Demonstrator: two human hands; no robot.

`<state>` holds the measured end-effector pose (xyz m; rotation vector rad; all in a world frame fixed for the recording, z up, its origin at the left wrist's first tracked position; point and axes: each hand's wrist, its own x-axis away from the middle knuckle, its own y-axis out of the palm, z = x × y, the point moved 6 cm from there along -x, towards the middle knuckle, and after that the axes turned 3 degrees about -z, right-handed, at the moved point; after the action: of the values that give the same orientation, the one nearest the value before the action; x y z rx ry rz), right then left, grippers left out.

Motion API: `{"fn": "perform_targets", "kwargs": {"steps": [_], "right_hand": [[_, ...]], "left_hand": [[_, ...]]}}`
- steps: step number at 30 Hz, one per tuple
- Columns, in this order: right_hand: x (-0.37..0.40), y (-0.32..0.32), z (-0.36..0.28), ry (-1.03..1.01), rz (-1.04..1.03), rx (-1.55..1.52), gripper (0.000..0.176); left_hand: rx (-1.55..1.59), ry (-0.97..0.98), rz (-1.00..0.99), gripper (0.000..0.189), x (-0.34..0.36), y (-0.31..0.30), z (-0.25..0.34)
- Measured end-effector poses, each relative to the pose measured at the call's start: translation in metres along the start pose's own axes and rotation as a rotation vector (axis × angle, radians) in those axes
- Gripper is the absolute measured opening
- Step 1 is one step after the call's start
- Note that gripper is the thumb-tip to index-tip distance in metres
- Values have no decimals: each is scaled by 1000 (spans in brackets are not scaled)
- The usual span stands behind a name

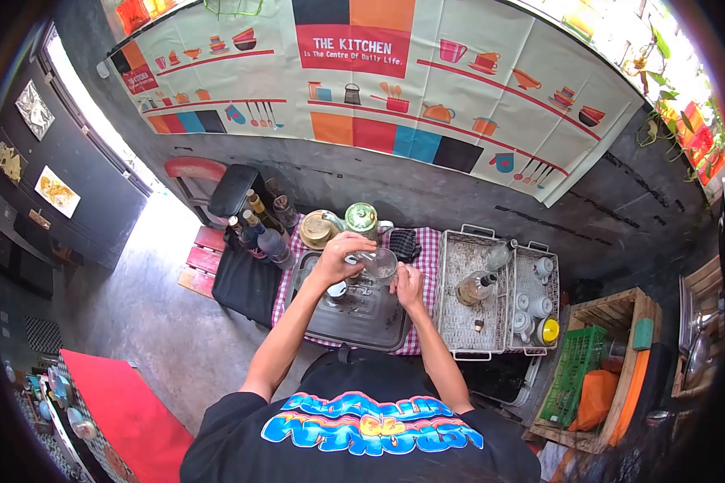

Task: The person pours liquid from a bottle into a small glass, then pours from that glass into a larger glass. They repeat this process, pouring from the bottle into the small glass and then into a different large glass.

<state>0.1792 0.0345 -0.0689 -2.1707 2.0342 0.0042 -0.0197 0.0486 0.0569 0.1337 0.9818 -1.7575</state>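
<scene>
Between my two hands, above the dark tray [342, 324], a clear drinking glass [383, 264] is held tilted, its round rim facing up towards me. My left hand [342, 256] is closed round its left side, with the fingers over the top and the thumb below. On the other side, the fingers of my right hand [408, 283] pinch near the rim. A small white cup with a dark top [336, 290] stands on the tray below my left hand. Just behind the hands is a green patterned teapot [361, 217], partly hidden. Contents of the glass are not discernible.
A woven round lid [318, 231] and a dark checked cloth [405, 245] lie on the gingham tablecloth [428, 278]. Several bottles [266, 233] crowd the left. White wire trays [451, 326] to the right hold bottles and small pots. A wooden crate [576, 435] sits further right.
</scene>
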Motion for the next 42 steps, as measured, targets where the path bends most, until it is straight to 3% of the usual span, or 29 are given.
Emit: {"fn": "perform_targets", "kwargs": {"steps": [6, 9, 18, 25, 28, 35, 42], "right_hand": [[-1, 9, 13, -33, -19, -22, 50], [-1, 14, 15, -3, -30, -73, 50], [-1, 43, -4, 82, -146, -78, 53], [-10, 97, 39, 193, -425, -239, 48], [-12, 121, 50, 228, -420, -276, 54], [-30, 163, 71, 198, -640, -158, 48], [-46, 193, 90, 245, -657, -184, 47]], "left_hand": [[-95, 75, -6, 45, 10, -3, 3], [-91, 49, 92, 43, 17, -10, 0], [115, -401, 418, 44, 79, -20, -49], [215, -520, 547, 47, 129, -38, -77], [267, -536, 615, 48, 147, -45, -88], [304, -585, 680, 49, 178, -68, -109], [311, -628, 675, 52, 195, -89, -120]]}}
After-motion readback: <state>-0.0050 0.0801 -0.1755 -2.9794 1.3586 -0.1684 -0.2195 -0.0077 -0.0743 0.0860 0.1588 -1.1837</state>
